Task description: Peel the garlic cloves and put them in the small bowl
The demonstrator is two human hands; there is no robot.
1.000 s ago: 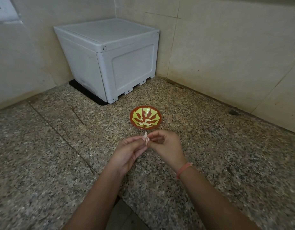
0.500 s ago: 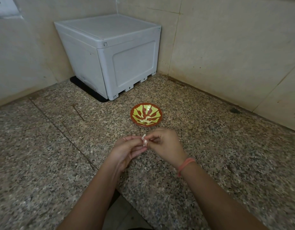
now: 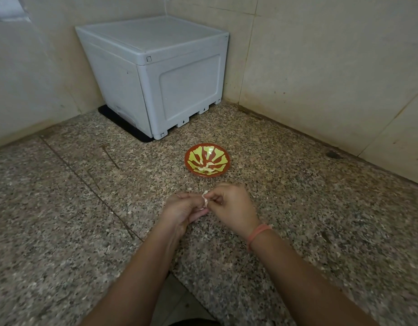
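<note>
A small red bowl [image 3: 191,153] with a yellow-green pattern sits on the granite counter, with a few pale garlic pieces [image 3: 206,168] lying in it. Just in front of the bowl, my left hand [image 3: 183,209] and my right hand [image 3: 231,208] meet over the counter. Both pinch one pale garlic clove [image 3: 205,198] between their fingertips, with a strip of white skin curling off it. Most of the clove is hidden by my fingers.
A white plastic box [image 3: 153,74] stands in the corner behind the bowl, on a black mat. Tiled walls close the counter at the back and right. The counter's front edge has a notch [image 3: 179,300] between my forearms.
Both hands stay together on the clove, shifting slightly. The white skin now stands further off the clove. The view has tilted a little, so the bowl sits lower in it.
</note>
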